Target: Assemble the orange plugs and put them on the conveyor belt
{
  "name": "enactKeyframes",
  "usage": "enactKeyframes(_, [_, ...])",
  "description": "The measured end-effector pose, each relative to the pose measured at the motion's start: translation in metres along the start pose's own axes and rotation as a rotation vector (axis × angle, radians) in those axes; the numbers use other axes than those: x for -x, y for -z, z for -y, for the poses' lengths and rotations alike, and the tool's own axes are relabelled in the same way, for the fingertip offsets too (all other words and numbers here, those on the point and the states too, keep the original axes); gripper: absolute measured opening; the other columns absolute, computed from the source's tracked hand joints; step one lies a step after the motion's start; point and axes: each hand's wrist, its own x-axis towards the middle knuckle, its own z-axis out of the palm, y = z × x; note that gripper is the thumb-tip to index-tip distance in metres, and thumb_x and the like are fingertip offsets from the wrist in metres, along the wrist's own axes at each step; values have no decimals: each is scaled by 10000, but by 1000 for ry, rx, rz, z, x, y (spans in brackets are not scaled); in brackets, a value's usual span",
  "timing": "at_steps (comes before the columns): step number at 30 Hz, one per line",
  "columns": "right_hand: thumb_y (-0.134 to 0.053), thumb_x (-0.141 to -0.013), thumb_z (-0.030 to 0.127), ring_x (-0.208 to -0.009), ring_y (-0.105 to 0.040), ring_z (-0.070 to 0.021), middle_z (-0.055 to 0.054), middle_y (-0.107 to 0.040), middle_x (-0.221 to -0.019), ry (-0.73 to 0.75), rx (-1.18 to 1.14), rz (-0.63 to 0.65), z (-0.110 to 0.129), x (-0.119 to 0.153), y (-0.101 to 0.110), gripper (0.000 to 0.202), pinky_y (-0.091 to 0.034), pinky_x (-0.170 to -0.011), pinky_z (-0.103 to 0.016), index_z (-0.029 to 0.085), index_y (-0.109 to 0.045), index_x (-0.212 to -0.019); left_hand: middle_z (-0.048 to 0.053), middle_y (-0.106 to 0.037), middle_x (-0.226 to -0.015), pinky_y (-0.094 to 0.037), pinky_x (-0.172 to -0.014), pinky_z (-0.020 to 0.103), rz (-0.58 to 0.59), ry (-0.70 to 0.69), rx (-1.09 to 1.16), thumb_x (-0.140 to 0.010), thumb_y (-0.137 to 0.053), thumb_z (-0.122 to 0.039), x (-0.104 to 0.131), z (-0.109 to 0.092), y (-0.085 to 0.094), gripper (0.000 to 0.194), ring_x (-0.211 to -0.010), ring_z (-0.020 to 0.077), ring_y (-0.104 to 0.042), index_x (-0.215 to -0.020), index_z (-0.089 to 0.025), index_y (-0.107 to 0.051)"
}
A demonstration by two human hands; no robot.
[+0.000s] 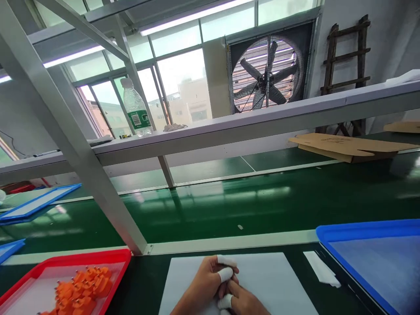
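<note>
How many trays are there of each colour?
Red tray: 1, holding orange parts, left of the left hand.
Blue trays: 3, one at the right, past the right hand, and two at the far left.
Total: 4 trays.

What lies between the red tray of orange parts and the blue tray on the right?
In the head view, a white mat lies between the red tray and blue tray; both hands rest on it, a white slip beside.

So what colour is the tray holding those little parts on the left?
Red tray, orange parts; head view.
</note>
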Motion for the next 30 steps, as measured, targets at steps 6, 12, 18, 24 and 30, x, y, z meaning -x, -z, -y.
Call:
enactKeyframes(6, [-608,-738,83,-1039,-637,-282,-155,-673,-1104,50,70,-54,17,6,8,205,-543,-939,-385,137,-703,-911,94,-734,-827,-242,-395,166,31,14,-48,-783,-733,-305,-2,1,6,278,-396,10,-405,-960,-91,-721])
enactKeyframes(12, [-558,-839,169,-965,-629,-249,-123,-653,-1049,48,78,-91,31,11,19,126,-546,-903,-388,170,-669,-899,69,-722,-807,-242,-398,166,39,37,-84,-809,-727,-322,-2,-4,4,279,-402,6,-396,-979,-101,-718])
enactKeyframes(18, [-541,-844,158,-914,-613,-235,-102,-637,-1001,74,101,-93,30,10,18,116,-543,-845,-365,181,-650,-876,66,-722,-807,-243,-403,168,47,35,-95,-818,-721,-331,-3,-4,2,263,-404,3,-385,-961,-110,-720])
enactKeyframes(24, [-549,-842,163,-892,-605,-234,-101,-630,-982,77,121,-97,29,11,17,108,-545,-836,-373,179,-651,-873,61,-710,-800,-239,-398,169,48,24,-83,-818,-718,-331,-3,-3,3,264,-405,5,-385,-957,-106,-721])
enactKeyframes(30, [-540,-843,147,-913,-599,-229,-98,-623,-1010,88,106,-100,28,12,17,122,-541,-839,-365,183,-643,-897,66,-714,-814,-252,-397,163,58,20,-86,-830,-696,-293,-3,-2,5,238,-410,7,-400,-975,-106,-719])
